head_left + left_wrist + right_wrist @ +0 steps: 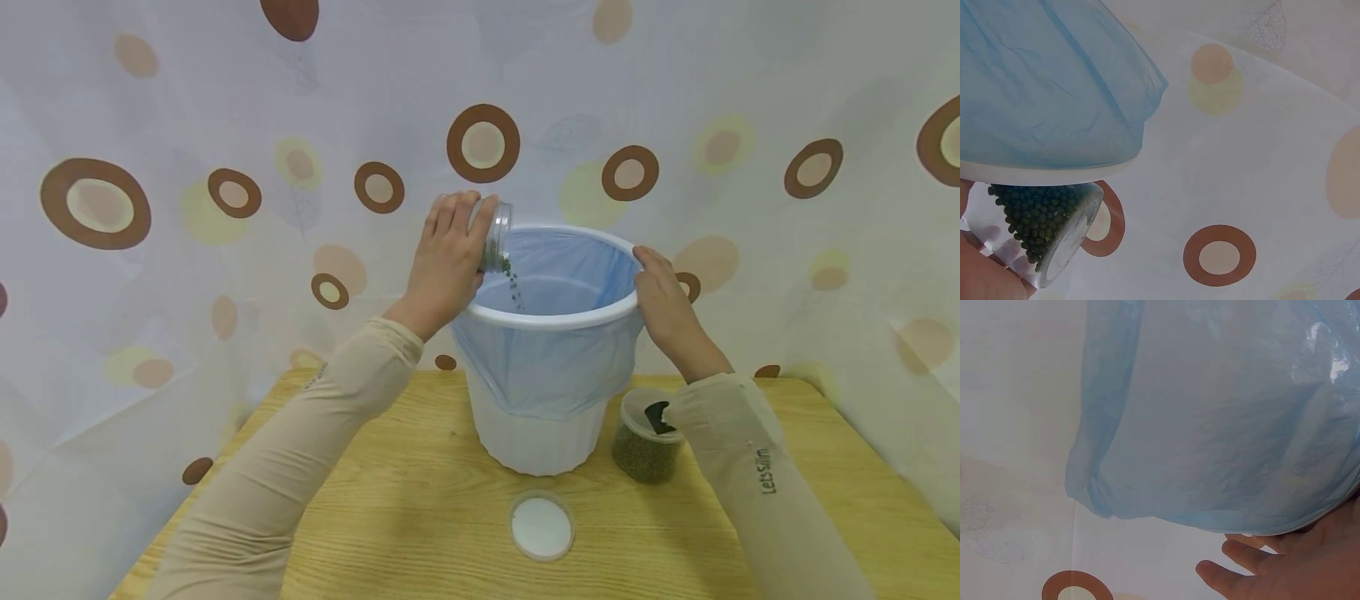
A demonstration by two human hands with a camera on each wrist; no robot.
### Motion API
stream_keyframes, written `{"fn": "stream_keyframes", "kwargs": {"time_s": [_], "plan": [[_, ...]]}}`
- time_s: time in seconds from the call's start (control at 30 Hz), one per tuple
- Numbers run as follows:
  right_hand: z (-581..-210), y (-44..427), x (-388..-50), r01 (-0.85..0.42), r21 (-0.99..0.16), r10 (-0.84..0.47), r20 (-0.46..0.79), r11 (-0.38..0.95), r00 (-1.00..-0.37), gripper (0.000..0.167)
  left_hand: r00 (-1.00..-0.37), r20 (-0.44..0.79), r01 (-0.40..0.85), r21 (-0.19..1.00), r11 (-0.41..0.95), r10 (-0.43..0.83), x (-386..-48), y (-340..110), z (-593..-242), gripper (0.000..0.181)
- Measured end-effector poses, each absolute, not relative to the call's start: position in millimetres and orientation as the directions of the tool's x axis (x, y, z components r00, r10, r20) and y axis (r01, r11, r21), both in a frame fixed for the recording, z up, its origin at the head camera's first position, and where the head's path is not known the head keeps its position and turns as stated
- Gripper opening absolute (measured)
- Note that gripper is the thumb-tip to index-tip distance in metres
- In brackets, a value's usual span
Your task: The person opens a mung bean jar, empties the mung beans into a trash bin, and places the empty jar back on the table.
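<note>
My left hand (448,254) grips a clear jar (498,237), tipped on its side above the left part of the bin's rim. Green beans (513,283) fall from its mouth into the white bin (536,433), which has a blue liner (555,367) folded over its edge. In the left wrist view many dark green beans (1038,215) lie inside the tilted jar (1072,240). My right hand (667,308) rests on the right side of the rim; the right wrist view shows its fingers (1241,559) spread under the liner's edge (1210,456).
A lidded tub (647,454) of small dark grains stands right of the bin, near my right sleeve. A round white lid (542,527) lies on the wooden table (405,500) in front of the bin. Behind hangs a patterned sheet (420,83).
</note>
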State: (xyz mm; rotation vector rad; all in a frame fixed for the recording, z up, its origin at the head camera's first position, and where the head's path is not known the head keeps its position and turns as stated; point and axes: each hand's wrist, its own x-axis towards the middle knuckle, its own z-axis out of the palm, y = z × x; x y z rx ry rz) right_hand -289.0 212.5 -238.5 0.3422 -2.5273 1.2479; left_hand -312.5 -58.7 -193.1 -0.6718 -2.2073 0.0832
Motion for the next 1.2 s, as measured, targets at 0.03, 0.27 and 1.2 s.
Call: {"fn": "stream_keyframes", "kwargs": {"time_s": [0.03, 0.27, 1.2], "plan": [[-238.4, 212.2, -288.6, -0.340, -0.729, -0.078, 0.369, 0.594, -0.926, 0.058, -0.535, 0.687, 0.436, -0.274, 0.857, 0.492, -312.0, -58.5, -192.9, 0.088], [-238.2, 211.9, -288.1, -0.336, -0.726, -0.077, 0.366, 0.600, -0.927, 0.058, -0.538, 0.685, 0.428, -0.281, 0.859, 0.492, -311.8, -58.3, -193.4, 0.087], [-238.4, 212.9, -288.6, -0.345, -0.728, -0.080, 0.373, 0.592, -0.924, 0.060, -0.506, 0.689, 0.410, -0.338, 0.847, 0.519, -313.5, -57.8, -194.0, 0.080]]}}
